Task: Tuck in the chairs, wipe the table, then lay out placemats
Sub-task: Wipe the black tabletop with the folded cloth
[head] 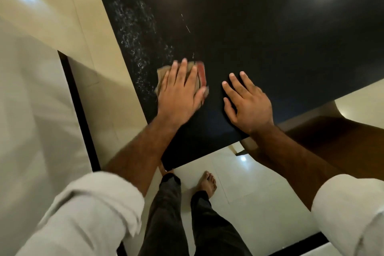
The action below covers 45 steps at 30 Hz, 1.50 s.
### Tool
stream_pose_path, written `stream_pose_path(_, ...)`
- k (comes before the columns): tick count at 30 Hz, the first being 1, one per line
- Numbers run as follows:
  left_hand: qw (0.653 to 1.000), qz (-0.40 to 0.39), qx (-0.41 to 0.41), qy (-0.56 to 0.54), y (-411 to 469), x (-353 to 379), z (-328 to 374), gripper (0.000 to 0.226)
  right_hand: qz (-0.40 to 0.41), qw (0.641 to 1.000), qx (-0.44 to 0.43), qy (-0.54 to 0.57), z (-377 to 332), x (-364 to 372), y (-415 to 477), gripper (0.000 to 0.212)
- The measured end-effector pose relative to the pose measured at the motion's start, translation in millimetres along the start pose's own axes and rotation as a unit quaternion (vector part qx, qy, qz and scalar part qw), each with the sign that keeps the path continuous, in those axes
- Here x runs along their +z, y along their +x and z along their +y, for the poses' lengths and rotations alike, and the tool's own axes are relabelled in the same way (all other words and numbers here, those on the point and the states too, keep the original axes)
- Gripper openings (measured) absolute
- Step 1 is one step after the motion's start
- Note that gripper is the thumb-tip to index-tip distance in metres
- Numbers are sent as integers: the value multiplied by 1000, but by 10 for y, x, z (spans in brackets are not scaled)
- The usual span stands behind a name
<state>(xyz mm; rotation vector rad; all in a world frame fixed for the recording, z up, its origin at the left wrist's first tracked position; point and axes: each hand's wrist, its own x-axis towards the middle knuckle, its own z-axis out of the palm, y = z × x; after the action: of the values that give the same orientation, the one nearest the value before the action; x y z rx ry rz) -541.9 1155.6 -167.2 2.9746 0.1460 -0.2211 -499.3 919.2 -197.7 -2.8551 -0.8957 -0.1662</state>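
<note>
Head view — left hand (179,89) flat on cloth (201,74), right hand (247,102) on table (270,37)

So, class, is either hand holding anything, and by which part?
Nothing is gripped. The left hand presses flat on the middle of the cloth, fingers straight; the right hand rests flat on the table.

My left hand (180,91) lies palm down, fingers straight and a little spread, pointing away from me, and my right hand (248,102) lies flat just beside it, palm down, fingers spread and angled slightly leftward, the two thumbs turned toward each other. Both arms reach forward and down, my left forearm (141,147) and right forearm (291,158) bare below rolled-up pale sleeves.
</note>
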Motion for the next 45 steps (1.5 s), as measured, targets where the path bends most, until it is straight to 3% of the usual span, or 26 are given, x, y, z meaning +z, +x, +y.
stream_pose_path(4,1000,12,-2,3,481,-63,7,79,-2,1000,0,7,12,27,-16,50)
stream_pose_path(7,999,-14,37,8,-120,18,-10,77,30,999,7,26,10,44,-25,46)
stream_pose_path(10,994,-65,83,17,-930,78,-100,76,18,999,5,35,9,50,-38,46)
stream_pose_path(12,992,-73,99,23,-993,84,-212,75,8,999,5,39,5,54,-20,47)
stream_pose_path(19,995,-7,104,6,751,-135,-303,74,32,998,-3,44,0,66,19,45)
stream_pose_path(21,995,-3,102,7,890,-160,-238,74,34,998,-5,44,27,63,13,45)
stream_pose_path(25,989,-30,142,-5,71,-76,-427,73,31,999,3,44,-20,34,4,45)
stream_pose_path(29,989,-69,131,6,-856,-22,-869,73,33,998,-1,46,-24,28,26,45)
stream_pose_path(32,993,-59,105,14,-499,-93,-969,73,33,998,1,46,-38,9,56,45)
stream_pose_path(37,996,-13,83,8,886,-275,-920,75,25,998,-6,50,-18,2,78,45)
stream_pose_path(40,998,-14,65,-1,1170,-316,-818,73,19,998,-1,54,-25,10,72,46)
stream_pose_path(45,995,-47,86,14,45,-132,-788,74,12,998,7,63,-9,18,57,46)
